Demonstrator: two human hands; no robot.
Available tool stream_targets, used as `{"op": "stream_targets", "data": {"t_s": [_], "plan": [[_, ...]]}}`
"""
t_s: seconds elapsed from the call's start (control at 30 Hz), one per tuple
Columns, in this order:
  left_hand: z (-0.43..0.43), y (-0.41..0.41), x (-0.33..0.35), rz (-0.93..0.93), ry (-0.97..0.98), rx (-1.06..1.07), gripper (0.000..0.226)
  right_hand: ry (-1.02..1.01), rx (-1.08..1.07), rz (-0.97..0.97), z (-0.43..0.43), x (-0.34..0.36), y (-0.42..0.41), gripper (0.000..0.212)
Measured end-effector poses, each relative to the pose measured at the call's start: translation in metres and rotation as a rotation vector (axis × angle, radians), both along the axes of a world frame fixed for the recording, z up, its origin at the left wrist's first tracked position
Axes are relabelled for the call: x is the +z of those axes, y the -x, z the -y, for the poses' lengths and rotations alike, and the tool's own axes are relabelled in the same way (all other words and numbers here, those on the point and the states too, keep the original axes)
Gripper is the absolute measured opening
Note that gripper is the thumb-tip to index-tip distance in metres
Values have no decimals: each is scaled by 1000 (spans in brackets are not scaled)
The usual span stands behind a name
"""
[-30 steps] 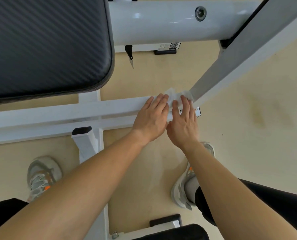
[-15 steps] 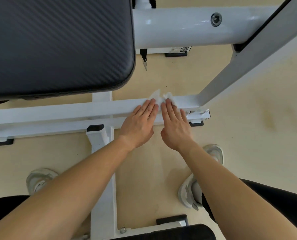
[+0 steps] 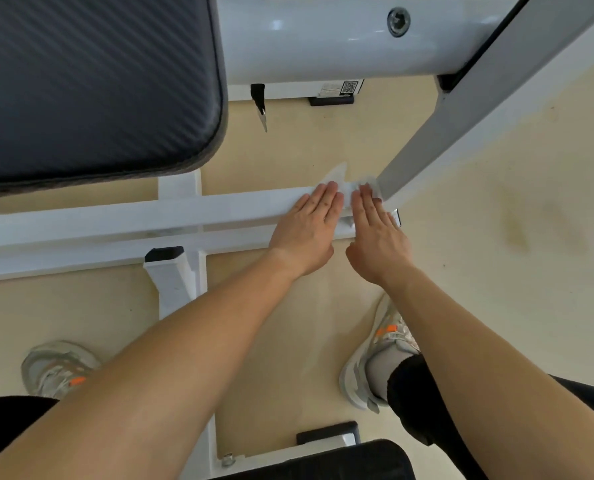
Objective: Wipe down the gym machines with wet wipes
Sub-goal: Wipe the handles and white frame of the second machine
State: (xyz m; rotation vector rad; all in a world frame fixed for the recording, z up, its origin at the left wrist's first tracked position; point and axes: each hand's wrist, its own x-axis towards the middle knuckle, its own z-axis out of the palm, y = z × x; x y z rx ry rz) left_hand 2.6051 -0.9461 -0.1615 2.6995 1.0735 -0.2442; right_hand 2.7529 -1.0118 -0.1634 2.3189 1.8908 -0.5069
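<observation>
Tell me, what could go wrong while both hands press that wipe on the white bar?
The wet wipe is bunched under the fingertips of the left hand and right hand, so it might slip off the white bar. The slanted post crowds the right hand; knuckles could knock it.

Both bare forearms extend forward; left hand and right hand lie side by side, palms down, fingers straight together
</observation>
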Motion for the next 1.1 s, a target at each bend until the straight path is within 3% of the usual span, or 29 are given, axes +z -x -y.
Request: {"op": "stream_targets", "data": {"t_s": [0.23,0.4,0.7,1.1], "plan": [[1,50,3,-29,-26,24,72,39,136,144,-6,9,39,83],[2,114,6,-35,8,159,70,74,297,136,-15,14,107,89],[-8,226,18,-99,41,344,67,48,460,28,-50,19,207,80],[-6,171,3,-29,3,204,67,154,334,120,-33,24,146,88]]}}
